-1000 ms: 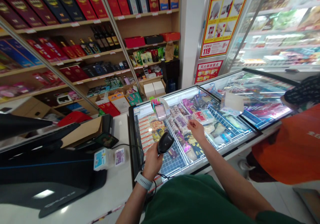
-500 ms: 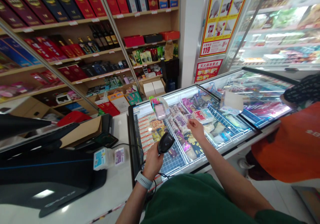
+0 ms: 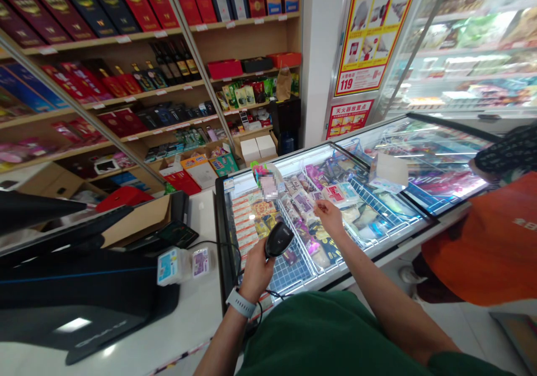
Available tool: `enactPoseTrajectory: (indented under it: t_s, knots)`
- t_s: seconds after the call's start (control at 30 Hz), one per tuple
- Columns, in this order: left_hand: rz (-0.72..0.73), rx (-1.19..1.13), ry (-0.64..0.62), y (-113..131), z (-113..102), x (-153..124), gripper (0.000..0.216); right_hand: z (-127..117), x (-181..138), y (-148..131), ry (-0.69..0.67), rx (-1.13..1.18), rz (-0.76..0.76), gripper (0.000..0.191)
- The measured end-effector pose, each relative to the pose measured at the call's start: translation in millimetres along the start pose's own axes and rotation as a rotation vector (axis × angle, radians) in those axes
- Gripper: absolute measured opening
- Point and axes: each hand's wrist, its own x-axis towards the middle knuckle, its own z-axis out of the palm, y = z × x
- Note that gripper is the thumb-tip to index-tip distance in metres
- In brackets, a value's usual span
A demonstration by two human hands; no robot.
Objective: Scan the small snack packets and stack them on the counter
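A black barcode scanner [image 3: 278, 240] is gripped in my left hand [image 3: 257, 275], its head tilted over the freezer's left end; its cable hangs below my wrist. My right hand [image 3: 329, 217] is over the freezer with its fingers pinched together. Beside those fingertips lies a clear pack with a purple-and-white label [image 3: 304, 201]. Just behind my right hand is a pack with a red label [image 3: 334, 193], and a light-blue label adjoins it. What is between my right fingertips, if anything, is too small to tell.
The chest freezer [image 3: 221, 225] has a glass top and wire baskets inside. An open white box [image 3: 389, 172] rests on it. Two labelled packs [image 3: 168, 267] lie on the white counter [image 3: 197, 314] beside a dark checkout machine [image 3: 84, 303]. A person in orange [image 3: 482, 247] stands at the right.
Both hands, the scanner and the packs stay practically where they were. The person at the right has shifted very slightly.
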Motion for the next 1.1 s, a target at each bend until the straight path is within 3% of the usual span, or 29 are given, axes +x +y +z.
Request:
enactPoseTrajectory:
  t_s: [1.1]
  knots:
    - [-0.001, -0.055, 0.031, -11, -1, -3, 0.045, 5, -2, -4, -0.024, -0.001, 0.002, 0.042]
